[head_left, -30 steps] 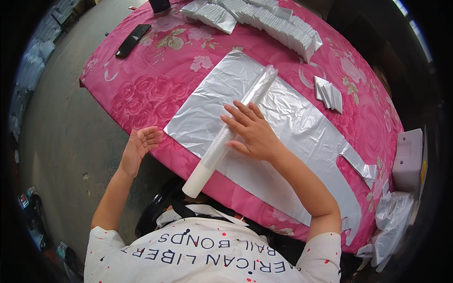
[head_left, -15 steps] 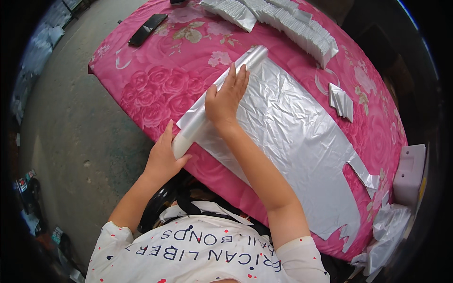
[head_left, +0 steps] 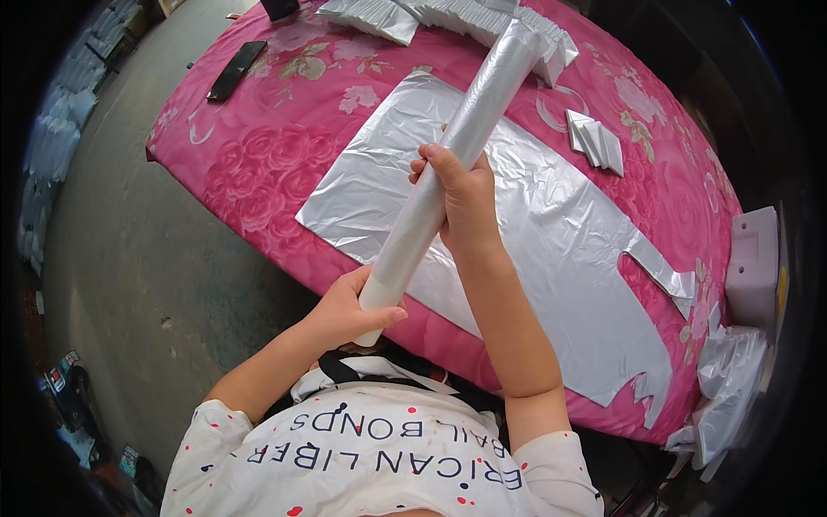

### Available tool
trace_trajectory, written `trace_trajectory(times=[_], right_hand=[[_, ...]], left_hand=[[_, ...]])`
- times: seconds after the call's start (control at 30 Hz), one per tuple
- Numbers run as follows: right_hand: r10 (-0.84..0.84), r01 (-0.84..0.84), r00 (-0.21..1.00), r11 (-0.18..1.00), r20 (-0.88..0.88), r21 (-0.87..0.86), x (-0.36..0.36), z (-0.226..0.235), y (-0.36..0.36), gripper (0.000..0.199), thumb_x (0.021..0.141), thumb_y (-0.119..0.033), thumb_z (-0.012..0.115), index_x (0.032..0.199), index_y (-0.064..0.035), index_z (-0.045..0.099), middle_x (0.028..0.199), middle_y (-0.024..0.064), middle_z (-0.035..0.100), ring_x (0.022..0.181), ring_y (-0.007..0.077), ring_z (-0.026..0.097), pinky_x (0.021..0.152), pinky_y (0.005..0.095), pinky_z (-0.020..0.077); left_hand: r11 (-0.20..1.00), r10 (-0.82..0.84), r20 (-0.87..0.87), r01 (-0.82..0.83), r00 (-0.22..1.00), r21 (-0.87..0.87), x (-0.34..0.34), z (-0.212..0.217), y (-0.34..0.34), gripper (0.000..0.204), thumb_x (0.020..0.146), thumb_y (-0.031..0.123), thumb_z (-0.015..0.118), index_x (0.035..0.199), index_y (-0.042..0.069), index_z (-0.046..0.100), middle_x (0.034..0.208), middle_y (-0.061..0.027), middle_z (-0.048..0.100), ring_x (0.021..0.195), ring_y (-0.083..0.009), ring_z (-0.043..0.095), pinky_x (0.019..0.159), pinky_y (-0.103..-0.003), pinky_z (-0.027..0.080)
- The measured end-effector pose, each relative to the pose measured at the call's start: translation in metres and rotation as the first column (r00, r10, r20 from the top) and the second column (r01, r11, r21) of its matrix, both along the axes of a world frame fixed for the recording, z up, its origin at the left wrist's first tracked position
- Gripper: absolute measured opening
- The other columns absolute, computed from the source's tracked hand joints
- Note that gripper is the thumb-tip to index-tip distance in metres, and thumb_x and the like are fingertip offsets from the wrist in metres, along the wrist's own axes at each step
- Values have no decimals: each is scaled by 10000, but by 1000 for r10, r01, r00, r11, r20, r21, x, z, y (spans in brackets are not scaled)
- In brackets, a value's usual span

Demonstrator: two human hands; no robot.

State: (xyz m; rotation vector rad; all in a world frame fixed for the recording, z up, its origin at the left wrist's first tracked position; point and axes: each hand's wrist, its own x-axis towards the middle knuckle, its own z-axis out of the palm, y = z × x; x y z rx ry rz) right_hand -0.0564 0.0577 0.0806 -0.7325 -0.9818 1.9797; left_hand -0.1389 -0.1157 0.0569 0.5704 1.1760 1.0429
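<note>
A long roll of shiny plastic film (head_left: 413,214) is tilted across the middle of the view, raised off the table. My left hand (head_left: 349,308) grips its pale near end, thumb across the front. Farther up, around the middle of the roll, my right hand (head_left: 461,185) is wrapped about it. Beneath the roll lies a wide silvery plastic sheet (head_left: 551,258), wrinkled and flat, with a ragged cut at its near right end. Part of the sheet is hidden by the roll and my right forearm.
A pink flowered cloth (head_left: 267,181) covers the table. Stacked folded silvery packets (head_left: 465,24) line its far side, with a few more packets (head_left: 596,142) at the right. A black phone (head_left: 236,71) lies far left. A pale plastic box (head_left: 751,267) and plastic bags (head_left: 728,379) stand right.
The roll has been lifted off the sheet and swung toward the right and nearer me. My right hand has gone from lying on it to gripping it; my left hand has closed on its near end.
</note>
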Motion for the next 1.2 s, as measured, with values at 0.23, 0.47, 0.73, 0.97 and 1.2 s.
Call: trace_trajectory(times=[0.23, 0.47, 0.73, 0.97, 1.2], right_hand=[[-18, -13, 980, 988, -200, -152, 38, -14, -16, 589, 759, -147, 663, 1201, 29, 314, 803, 80, 503, 699, 144, 557, 645, 299, 514], [-58, 30, 988, 981, -144, -191, 51, -19, -29, 557, 777, -131, 651, 1207, 4, 323, 826, 71, 501, 701, 149, 550, 653, 301, 506], [-32, 38, 999, 982, 34, -184, 60, -43, -31, 550, 772, -117, 685, 1185, 23, 349, 922, 101, 509, 764, 177, 586, 686, 312, 522], [-201, 220, 970, 965, 137, -142, 118, -52, 43, 494, 781, -135, 690, 1164, 31, 426, 977, 117, 542, 841, 172, 589, 751, 290, 491], [-169, 113, 848, 984, 502, 141, 165, -51, 74, 296, 852, -243, 609, 1028, -8, 581, 923, 44, 616, 795, 101, 561, 681, 245, 461]], left_hand=[[985, -158, 140, 165, 978, -41, 16, 2, 4, 458, 684, 189, 749, 1037, 0, 529, 794, -55, 580, 676, -126, 569, 618, -273, 486], [962, -270, 211, 274, 940, 6, 21, 0, 10, 491, 785, 264, 634, 1171, 19, 457, 868, -63, 553, 716, -131, 550, 641, -287, 486], [951, -171, 130, 198, 977, -237, 21, -28, 15, 575, 901, 505, 404, 1220, 27, 436, 762, -59, 547, 603, -133, 556, 559, -263, 484], [853, -367, 261, 435, 893, -289, -8, -30, -23, 547, 901, 479, 456, 1178, 11, 514, 701, -60, 559, 589, -121, 574, 570, -263, 498], [830, -432, 176, 466, 885, -307, -17, -37, -48, 478, 897, 412, 520, 1182, 30, 487, 764, -53, 561, 613, -101, 566, 601, -248, 497]])
